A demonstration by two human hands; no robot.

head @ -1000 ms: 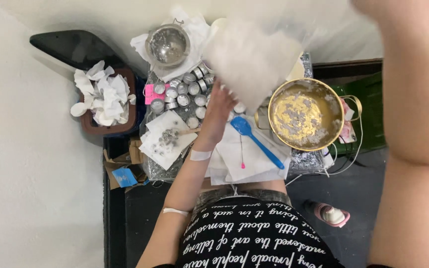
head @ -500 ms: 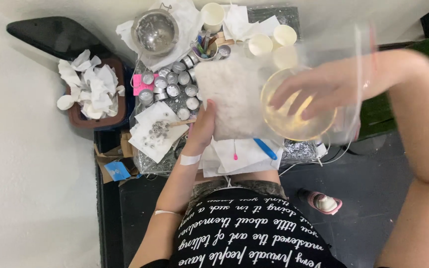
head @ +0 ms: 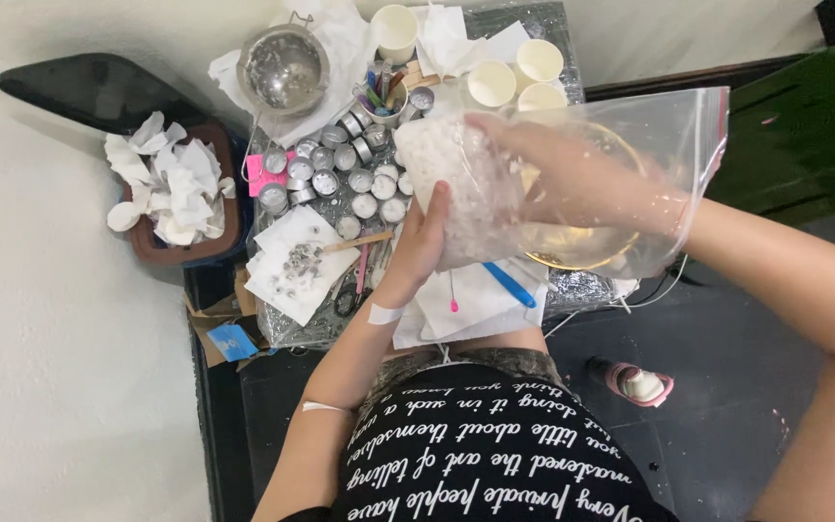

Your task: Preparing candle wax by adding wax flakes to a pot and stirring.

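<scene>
Left hand point(head: 424, 240) grips the clear bag of white flakes point(head: 466, 193); right hand point(head: 572, 174) reaches inside, grasp unclear. Flakes could spill onto the tealight tins point(head: 340, 174).

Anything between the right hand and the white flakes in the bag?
Nothing visible. The right hand is inside the clear plastic bag, fingers already in the white flakes. The left hand grips the bag from outside, so only the plastic separates it from the flakes.

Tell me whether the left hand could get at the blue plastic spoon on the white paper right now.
Probably not at once. The left hand grips the clear plastic bag of white flakes from outside, and that bag hangs over most of the blue plastic spoon, leaving only its handle showing.
</scene>
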